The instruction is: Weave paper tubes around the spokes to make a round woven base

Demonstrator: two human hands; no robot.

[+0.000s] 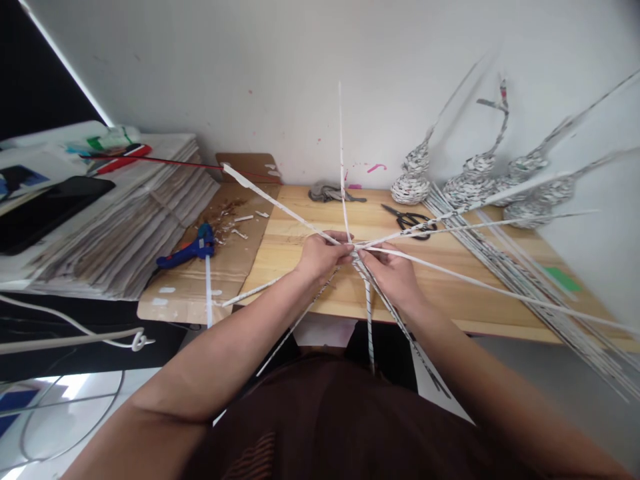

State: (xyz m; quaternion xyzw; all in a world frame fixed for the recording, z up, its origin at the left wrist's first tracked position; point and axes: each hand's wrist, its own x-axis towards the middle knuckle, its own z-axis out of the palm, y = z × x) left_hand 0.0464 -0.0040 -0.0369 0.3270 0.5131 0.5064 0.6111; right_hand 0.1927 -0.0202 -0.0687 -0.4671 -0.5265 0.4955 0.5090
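Rolled newspaper strips [285, 208] cross at a small woven centre and fan out in all directions above the wooden table. My left hand [323, 255] pinches that crossing from the left, thumb on top. On the other side my right hand [393, 270] grips the strips just right of the crossing, its fingers partly hidden beneath. Both hands nearly touch over the front of the table. One strip points straight up toward the wall, others run out to the right, and several hang down toward my lap.
Black scissors [413, 221] and a grey cloth [333, 193] lie behind my hands. Woven paper gourd shapes [410, 177] stand at the back right beside a bundle of paper rolls [505, 273]. Leftward are a blue glue gun [187, 253] on cardboard [240, 250] and stacked newspapers [173, 200].
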